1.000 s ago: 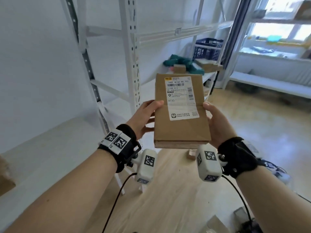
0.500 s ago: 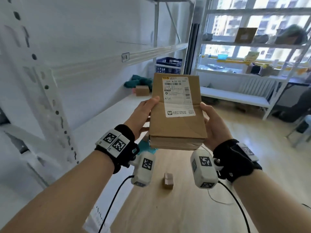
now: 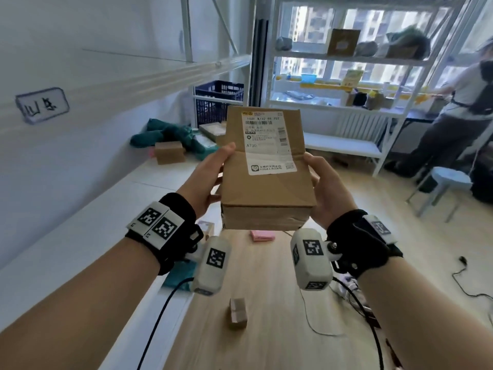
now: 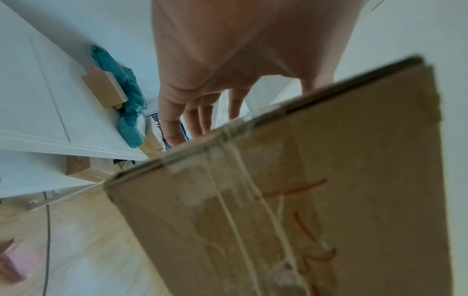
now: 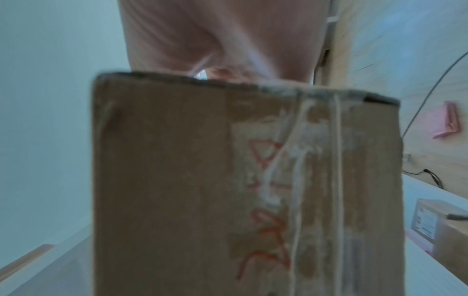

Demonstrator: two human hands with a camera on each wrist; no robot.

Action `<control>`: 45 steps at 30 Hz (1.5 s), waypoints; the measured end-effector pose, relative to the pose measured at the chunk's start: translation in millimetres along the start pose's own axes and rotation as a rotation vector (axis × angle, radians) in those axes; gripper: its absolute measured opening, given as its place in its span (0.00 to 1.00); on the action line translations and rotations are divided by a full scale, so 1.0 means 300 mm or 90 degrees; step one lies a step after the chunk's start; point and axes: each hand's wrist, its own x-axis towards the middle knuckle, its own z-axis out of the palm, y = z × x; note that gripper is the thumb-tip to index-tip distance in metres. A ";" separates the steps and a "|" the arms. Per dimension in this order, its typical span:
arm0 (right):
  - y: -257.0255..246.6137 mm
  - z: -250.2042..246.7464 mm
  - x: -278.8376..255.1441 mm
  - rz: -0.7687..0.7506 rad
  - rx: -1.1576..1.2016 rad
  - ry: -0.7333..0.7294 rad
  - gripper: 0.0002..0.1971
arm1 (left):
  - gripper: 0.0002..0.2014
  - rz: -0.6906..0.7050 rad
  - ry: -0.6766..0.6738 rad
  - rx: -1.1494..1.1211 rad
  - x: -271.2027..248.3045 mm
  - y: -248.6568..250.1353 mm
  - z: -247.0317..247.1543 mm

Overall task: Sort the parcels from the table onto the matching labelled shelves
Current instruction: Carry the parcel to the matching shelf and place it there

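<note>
I hold a brown cardboard parcel (image 3: 266, 188) in the air between both hands, its white shipping label facing up. My left hand (image 3: 206, 180) grips its left side, thumb on top and fingers underneath. My right hand (image 3: 324, 188) grips the right side the same way. The left wrist view shows the parcel's (image 4: 291, 200) taped underside with red writing, and my left fingers (image 4: 192, 116) reaching under it. In the blurred right wrist view the same underside of the parcel (image 5: 228, 190) fills the frame. A white shelf (image 3: 88, 222) on the left carries a handwritten label (image 3: 42, 105) on the rail above it.
Further along the shelf lie a small brown box (image 3: 170, 152), teal bags (image 3: 170, 134) and a dark blue crate (image 3: 218, 102). On the wooden floor lie a small box (image 3: 237, 313), a pink item (image 3: 262, 235) and cables. A person (image 3: 458, 108) stands by the window shelving at the right.
My view has swung right along the shelf and the parcel has come with it, held the same way. The shelf label and the person at the window have come into sight.
</note>
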 end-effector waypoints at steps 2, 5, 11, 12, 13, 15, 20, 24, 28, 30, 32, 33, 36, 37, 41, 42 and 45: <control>-0.008 -0.037 0.116 0.003 0.005 -0.008 0.26 | 0.11 -0.001 0.008 0.007 0.110 0.005 0.023; -0.049 -0.099 0.302 -0.008 0.007 -0.024 0.28 | 0.11 0.014 0.026 0.005 0.287 0.026 0.082; -0.245 -0.239 0.699 -0.044 -0.001 -0.091 0.18 | 0.25 0.081 0.009 -0.018 0.678 0.137 0.234; -0.288 -0.263 0.767 -0.046 0.000 -0.109 0.15 | 0.28 0.092 0.007 -0.023 0.750 0.162 0.261; -0.326 -0.286 0.833 -0.046 0.000 -0.120 0.14 | 0.29 0.101 0.011 -0.020 0.812 0.186 0.288; -0.390 -0.314 0.972 -0.044 -0.009 -0.134 0.18 | 0.30 0.121 0.031 -0.011 0.928 0.228 0.329; -0.469 -0.301 1.289 -0.025 0.005 -0.219 0.25 | 0.36 0.141 0.106 0.006 1.142 0.318 0.343; -0.525 -0.238 1.499 -0.007 0.016 -0.277 0.30 | 0.36 0.180 0.162 0.025 1.272 0.401 0.306; -0.586 -0.131 1.679 -0.019 0.011 -0.352 0.31 | 0.34 0.221 0.231 0.058 1.372 0.490 0.245; -0.619 -0.064 1.760 -0.013 0.017 -0.413 0.29 | 0.30 0.247 0.272 0.067 1.406 0.538 0.208; -0.663 0.011 1.832 -0.008 0.020 -0.492 0.24 | 0.26 0.271 0.320 0.092 1.425 0.597 0.177; -0.684 0.051 1.866 -0.010 0.022 -0.524 0.22 | 0.24 0.278 0.348 0.105 1.433 0.627 0.161; -0.728 0.184 1.969 -0.034 0.024 -0.587 0.24 | 0.25 0.304 0.395 0.118 1.449 0.704 0.104; -0.735 0.230 1.999 -0.039 0.023 -0.606 0.26 | 0.26 0.306 0.418 0.119 1.454 0.721 0.084; -0.734 0.385 2.085 -0.042 -0.045 -0.714 0.26 | 0.22 0.311 0.537 0.121 1.470 0.762 0.037; -0.735 0.423 2.102 -0.045 -0.071 -0.731 0.27 | 0.21 0.313 0.564 0.117 1.475 0.770 0.026; -0.731 0.527 2.148 -0.034 -0.116 -0.753 0.30 | 0.22 0.304 0.637 0.121 1.489 0.789 -0.007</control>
